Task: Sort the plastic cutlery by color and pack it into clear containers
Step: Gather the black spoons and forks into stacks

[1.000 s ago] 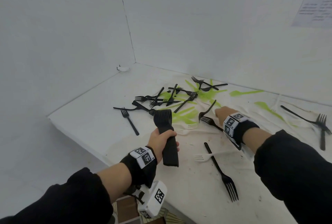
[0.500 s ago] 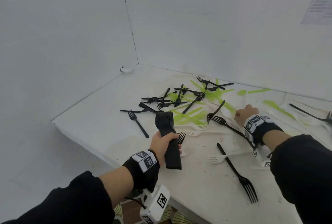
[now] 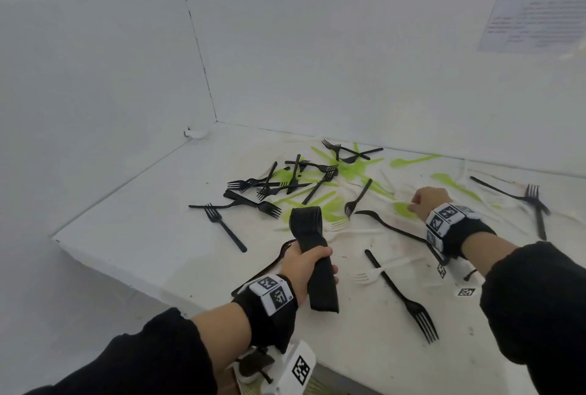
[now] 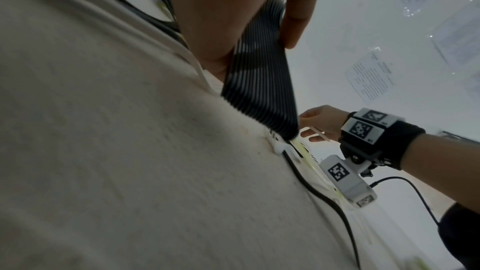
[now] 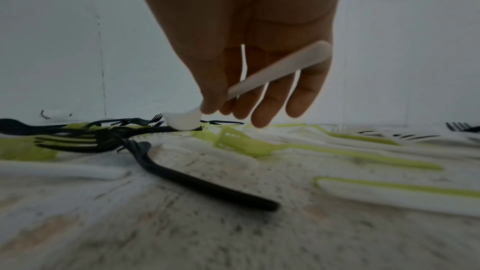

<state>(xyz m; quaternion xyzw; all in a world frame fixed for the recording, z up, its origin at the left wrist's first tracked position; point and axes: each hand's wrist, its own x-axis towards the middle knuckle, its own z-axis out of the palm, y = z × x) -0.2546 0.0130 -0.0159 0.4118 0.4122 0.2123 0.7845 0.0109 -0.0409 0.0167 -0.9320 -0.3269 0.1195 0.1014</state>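
Cutlery (image 3: 304,179) scattered, white table (image 3: 133,223), white walls (image 3: 95,61)

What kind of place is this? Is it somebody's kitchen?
Probably not a kitchen: it looks like a recording booth. Bare white walls enclose a white table strewn with plastic forks, a printed sheet is taped up, and both wrists wear coded marker bands.

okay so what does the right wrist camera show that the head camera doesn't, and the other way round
Only the right wrist view shows the right hand pinching a white utensil between thumb and fingers. Only the head view shows the left hand gripping the stack of black cutlery, and the paper sheet on the wall. Both show black forks and green cutlery scattered on the table.
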